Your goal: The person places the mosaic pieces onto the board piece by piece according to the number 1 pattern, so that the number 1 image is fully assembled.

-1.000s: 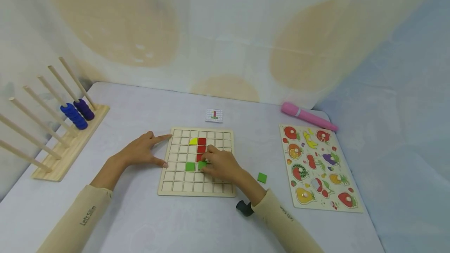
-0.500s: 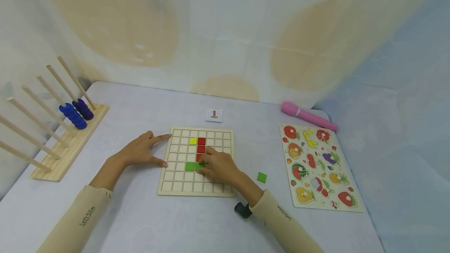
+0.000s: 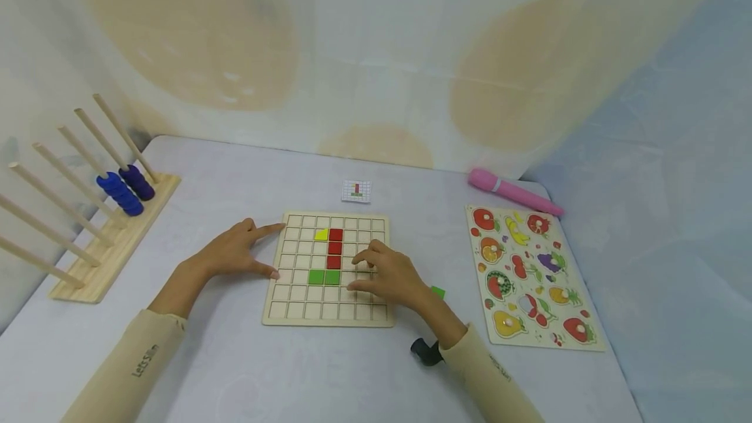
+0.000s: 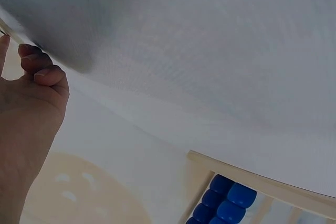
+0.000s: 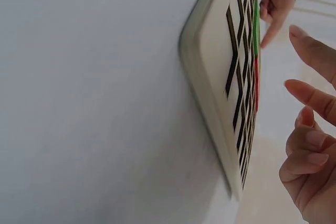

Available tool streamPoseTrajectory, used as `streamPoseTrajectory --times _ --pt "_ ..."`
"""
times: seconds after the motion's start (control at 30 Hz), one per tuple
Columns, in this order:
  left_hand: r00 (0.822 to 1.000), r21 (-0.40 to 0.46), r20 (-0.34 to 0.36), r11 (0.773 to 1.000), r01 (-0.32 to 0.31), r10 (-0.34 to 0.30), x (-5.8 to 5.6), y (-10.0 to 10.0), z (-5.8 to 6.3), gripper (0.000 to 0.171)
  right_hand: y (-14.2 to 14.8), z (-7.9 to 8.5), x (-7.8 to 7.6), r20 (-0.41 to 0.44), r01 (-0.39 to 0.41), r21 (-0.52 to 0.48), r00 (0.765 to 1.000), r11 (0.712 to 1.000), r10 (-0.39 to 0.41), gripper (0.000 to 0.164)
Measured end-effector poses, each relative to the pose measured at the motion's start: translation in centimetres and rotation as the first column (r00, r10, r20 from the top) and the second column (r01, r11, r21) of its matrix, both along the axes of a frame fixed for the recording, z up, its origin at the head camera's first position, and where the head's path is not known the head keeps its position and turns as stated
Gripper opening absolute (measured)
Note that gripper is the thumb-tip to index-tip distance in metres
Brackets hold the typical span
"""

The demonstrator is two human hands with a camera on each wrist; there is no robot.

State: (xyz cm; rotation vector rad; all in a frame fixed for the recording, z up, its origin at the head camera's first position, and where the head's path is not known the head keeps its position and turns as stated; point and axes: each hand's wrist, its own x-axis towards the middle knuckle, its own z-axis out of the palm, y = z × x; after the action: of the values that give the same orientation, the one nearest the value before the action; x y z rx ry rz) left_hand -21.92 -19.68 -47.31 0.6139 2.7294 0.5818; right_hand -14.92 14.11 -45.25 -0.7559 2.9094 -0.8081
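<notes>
A wooden grid board (image 3: 294,311) lies flat on the table. In its cells sit a yellow piece (image 3: 321,234), a column of red squares (image 3: 334,248) and two green squares (image 3: 324,277) side by side below. My left hand (image 3: 235,250) rests at the board's left edge, index finger and thumb stretched to its rim, other fingers folded in the left wrist view. Over the board's right half hovers my right hand (image 3: 390,274), thumb and index finger apart with nothing between them. Another green square (image 3: 437,292) on the table is partly hidden behind my right wrist.
A small printed pattern card (image 3: 356,191) lies beyond the board. At left stands a peg rack (image 3: 111,250) with blue and purple beads. On the right are a fruit puzzle board (image 3: 531,279) and a pink stick-like object (image 3: 517,193).
My right hand has let go of the second green square, which now lies in its cell beside the first. The hand has drawn back to the right; my left hand has stayed put.
</notes>
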Motion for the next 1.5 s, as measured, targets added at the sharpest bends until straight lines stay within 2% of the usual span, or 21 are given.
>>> streamPoseTrajectory --times 0.13,0.2,0.67,1.0,1.3,1.5 --pt "1.000 0.001 0.006 1.000 0.001 -0.001 0.0 0.0 0.0 0.109 1.5 -0.1 0.2 0.123 0.090 -0.035 0.989 0.995 -0.085 0.050" --pt "1.000 0.001 0.005 1.000 0.003 -0.003 0.0 -0.1 -0.1 0.110 2.3 0.0 0.4 0.148 0.116 -0.053 0.983 0.992 -0.107 0.052" --pt "1.000 -0.001 0.005 1.000 0.005 -0.005 0.0 0.0 0.0 0.109 7.4 -0.5 1.4 0.116 0.159 -0.220 0.984 0.962 -0.136 0.053" --pt "1.000 -0.002 0.006 1.000 -0.001 0.001 0.0 0.0 0.3 0.110 10.0 -1.5 2.5 0.111 0.239 -0.158 0.968 0.958 -0.223 0.050" --pt "1.000 -0.002 0.008 1.000 0.003 -0.003 0.0 -0.2 0.2 0.110 11.6 -1.9 3.6 0.125 0.272 -0.180 0.960 0.945 -0.252 0.046" --pt "1.000 0.002 0.007 1.000 0.005 -0.005 -0.1 -0.1 0.1 0.110 12.4 -2.3 3.9 0.132 0.299 -0.126 0.950 0.946 -0.283 0.041"
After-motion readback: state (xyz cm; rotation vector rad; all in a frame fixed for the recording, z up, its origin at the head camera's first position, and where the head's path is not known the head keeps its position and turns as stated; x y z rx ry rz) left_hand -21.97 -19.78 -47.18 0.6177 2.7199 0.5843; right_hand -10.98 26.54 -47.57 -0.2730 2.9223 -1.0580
